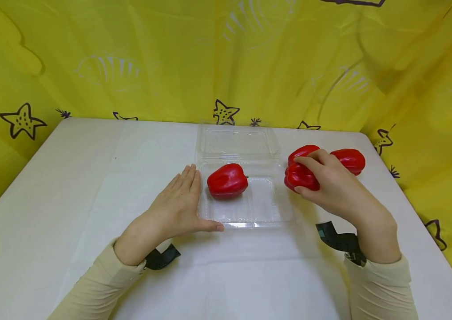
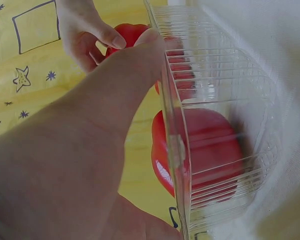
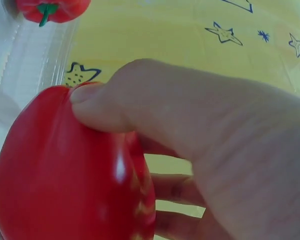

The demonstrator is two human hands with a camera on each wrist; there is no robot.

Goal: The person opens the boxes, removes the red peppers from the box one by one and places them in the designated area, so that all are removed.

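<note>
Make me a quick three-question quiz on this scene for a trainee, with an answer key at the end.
1. How many peppers lie inside the plastic box?
2. True or false: the lid is open.
3. What is the right hand gripping? A, the lid; B, a pepper; C, the edge of the box.

Key: 1, one; 2, true; 3, B.

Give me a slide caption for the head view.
Left hand rests against an open clear container holding one red pepper; right hand grips another pepper.
</note>
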